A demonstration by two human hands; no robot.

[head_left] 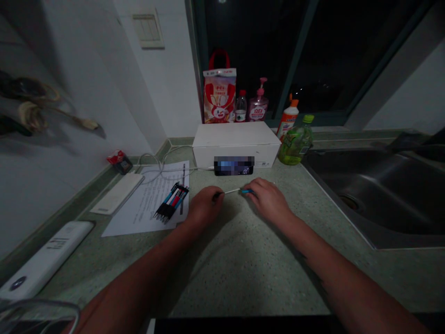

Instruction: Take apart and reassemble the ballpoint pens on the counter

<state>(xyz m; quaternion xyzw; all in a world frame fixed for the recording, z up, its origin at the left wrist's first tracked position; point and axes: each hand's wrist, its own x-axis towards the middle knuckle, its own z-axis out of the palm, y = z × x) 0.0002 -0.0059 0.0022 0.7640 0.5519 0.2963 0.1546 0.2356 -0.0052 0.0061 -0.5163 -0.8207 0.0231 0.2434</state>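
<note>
Item: slim pen (231, 191), light, stiff, slippery, pinched narrowly at its black end by left hand (203, 207), blue end by right hand (268, 200).

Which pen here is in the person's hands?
The thin white pen with a blue end, held between the left hand and right hand. The other pens lie bundled on the paper, untouched.
</note>
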